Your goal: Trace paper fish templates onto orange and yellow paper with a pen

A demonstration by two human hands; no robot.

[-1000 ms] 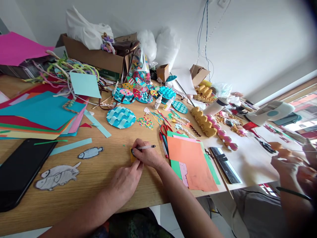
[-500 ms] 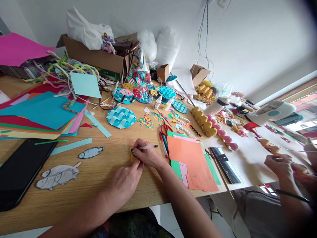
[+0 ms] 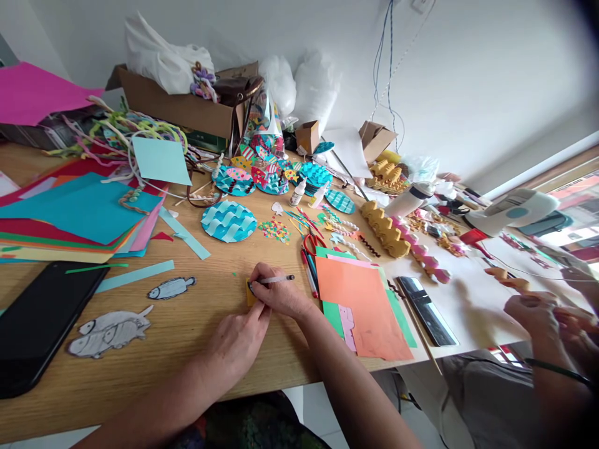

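My right hand grips a slim light-grey pen with a dark end. Its tip points down at a small yellow piece of paper on the table, where a dark patch shows by my fingers. My left hand rests just below, its fingers against that yellow paper and partly covered by the right hand. Left of them lie a small paper fish cutout and a larger cutout of grouped fish. On the right are red and blue pens and an orange sheet.
A phone and stacked coloured paper lie left. Woven blue discs, paper bits, glue bottles and red scissors are behind. At right, a co-worker's hands work near egg-carton pieces.
My right hand and the pen have shifted very slightly left; my left hand looks still. The co-worker's hands have moved a little right and down.
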